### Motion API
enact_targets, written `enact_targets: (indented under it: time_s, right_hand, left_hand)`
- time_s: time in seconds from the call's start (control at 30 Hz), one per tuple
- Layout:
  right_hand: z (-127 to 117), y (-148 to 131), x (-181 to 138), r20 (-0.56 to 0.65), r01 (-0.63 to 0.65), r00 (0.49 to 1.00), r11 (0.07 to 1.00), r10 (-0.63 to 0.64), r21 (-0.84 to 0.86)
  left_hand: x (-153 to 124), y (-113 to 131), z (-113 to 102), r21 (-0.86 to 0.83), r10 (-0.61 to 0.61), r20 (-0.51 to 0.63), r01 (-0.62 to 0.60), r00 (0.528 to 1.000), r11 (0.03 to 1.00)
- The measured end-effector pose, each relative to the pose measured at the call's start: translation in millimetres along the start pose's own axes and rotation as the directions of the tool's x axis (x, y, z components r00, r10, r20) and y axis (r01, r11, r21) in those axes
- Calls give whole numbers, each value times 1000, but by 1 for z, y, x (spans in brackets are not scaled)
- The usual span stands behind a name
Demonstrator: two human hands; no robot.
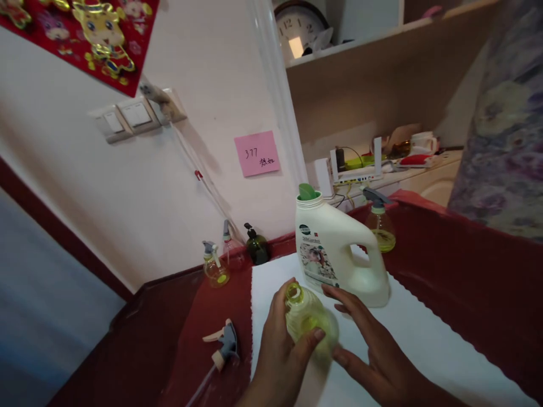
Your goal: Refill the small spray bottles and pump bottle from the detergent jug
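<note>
My left hand grips a small clear bottle with yellow liquid and an uncapped neck, standing on a white cloth. Just to its right, my right hand hovers with fingers spread, fingertips near the bottle and close to a large white jug with a green cap and a handle. A detached grey spray trigger with its tube lies on the red tabletop left of the bottle.
Along the wall stand a small yellow spray bottle, a clear spray bottle and a dark green pump bottle. Another yellow spray bottle stands behind the jug. A floral cloth hangs at right.
</note>
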State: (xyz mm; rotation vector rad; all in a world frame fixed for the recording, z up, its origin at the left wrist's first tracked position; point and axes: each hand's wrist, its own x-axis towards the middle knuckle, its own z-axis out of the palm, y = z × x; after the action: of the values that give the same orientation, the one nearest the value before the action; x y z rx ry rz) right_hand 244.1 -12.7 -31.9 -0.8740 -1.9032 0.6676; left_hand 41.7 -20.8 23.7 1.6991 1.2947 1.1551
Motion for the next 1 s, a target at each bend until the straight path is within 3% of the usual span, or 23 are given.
enact_targets:
  time_s: [0.2,0.3,0.4,0.53,0.67,0.77,1.0]
  right_hand:
    - [-15,-6,9,-284,-28,959,993,-6,-115]
    - [-37,-14,21,-469,2,879,984,-86,-178]
    - [-58,-15,38,-584,-56,807,971,-92,-231]
    - [-73,2,58,-589,-237,800,961,112,-140]
    - [-78,23,74,-459,-366,825,931,330,11]
    - [-81,30,86,-461,-382,815,924,351,29]
    - [-75,34,101,-595,-408,713,910,372,80]
  left_hand:
    - [3,-21,1,13,-21,18,21,1000,1000]
    - [3,-20,3,102,-29,29,26,999,994]
    - [4,-15,3,140,-30,45,24,999,990]
    - [4,-12,2,141,-32,65,23,997,990]
    - [2,-13,2,147,-38,68,28,997,989]
    - [2,-12,3,149,-41,84,28,996,988]
    - [2,-10,3,183,-30,107,10,994,983]
